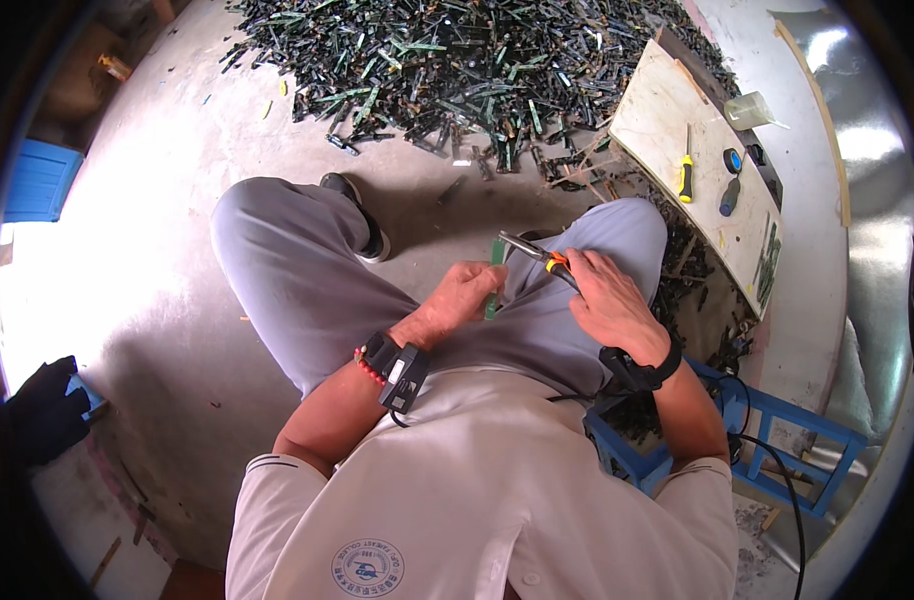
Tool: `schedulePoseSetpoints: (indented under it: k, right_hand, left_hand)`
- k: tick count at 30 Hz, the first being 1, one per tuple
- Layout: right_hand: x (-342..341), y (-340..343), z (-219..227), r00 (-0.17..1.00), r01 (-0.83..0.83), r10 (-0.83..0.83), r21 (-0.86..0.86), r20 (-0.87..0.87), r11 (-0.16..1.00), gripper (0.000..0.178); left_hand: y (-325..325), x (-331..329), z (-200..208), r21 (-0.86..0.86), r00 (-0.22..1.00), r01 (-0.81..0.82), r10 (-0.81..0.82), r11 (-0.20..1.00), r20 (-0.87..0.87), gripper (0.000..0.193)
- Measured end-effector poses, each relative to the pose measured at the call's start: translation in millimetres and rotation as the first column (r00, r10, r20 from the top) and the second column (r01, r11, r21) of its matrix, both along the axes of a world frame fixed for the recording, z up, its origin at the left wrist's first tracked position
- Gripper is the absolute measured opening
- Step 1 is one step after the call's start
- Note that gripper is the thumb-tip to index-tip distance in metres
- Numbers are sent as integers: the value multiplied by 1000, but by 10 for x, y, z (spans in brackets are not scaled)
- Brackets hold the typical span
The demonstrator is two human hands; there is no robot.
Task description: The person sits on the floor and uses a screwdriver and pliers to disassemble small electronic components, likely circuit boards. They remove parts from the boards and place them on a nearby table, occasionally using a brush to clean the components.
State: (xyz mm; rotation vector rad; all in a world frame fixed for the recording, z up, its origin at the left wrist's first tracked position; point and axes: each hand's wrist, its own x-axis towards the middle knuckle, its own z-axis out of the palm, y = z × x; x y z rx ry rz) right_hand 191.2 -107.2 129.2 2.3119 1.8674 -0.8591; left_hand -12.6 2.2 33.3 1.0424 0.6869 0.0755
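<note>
A heap of small green and black strip-like parts spreads over the floor ahead of the seated person. To the right, a pale worktop stands at an angle, and a blue stool shows beside the right arm. Above the grey-trousered lap, the left hand and right hand work near each other. On the worktop lie a yellow-and-black screwdriver and a dark blue-handled screwdriver. The right hand is wrapped around the handles of needle-nose pliers, their nose pointing toward the left hand. The narrow green strip is pinched between the left thumb and fingers about its middle, roughly upright; one end sticks out beyond the fingertips and the other shows below them. The pliers' tips meet the strip's upper end in view; whether they are clamped on it, I cannot tell.
</note>
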Motion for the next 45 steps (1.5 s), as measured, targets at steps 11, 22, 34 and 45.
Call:
schedulePoseSetpoints:
  k: [11, 22, 34, 45]
  right_hand:
    - [75, -74, -93, 993, -90, 83, 81, 88, 993, 50]
    - [266, 145, 53, 800, 151, -339, -380, -496, 913, 38]
    - [249, 53, 0, -4, -35, -700, -700, -714, 713, 43]
    - [257, -73, -169, -172, -88, -721, -718, -672, 690, 46]
  left_hand:
    - [-3, -4, -10, -18, 1000, -26, 26, 999, -12, 45]
    - [3, -3, -35, 21, 999, 31, -32, 999, 7, 44]
    - [14, -6, 79, 16, 994, 74, -75, 997, 78, 48]
    - [12, 0, 119, -63, 986, 121, -113, 991, 122, 49]
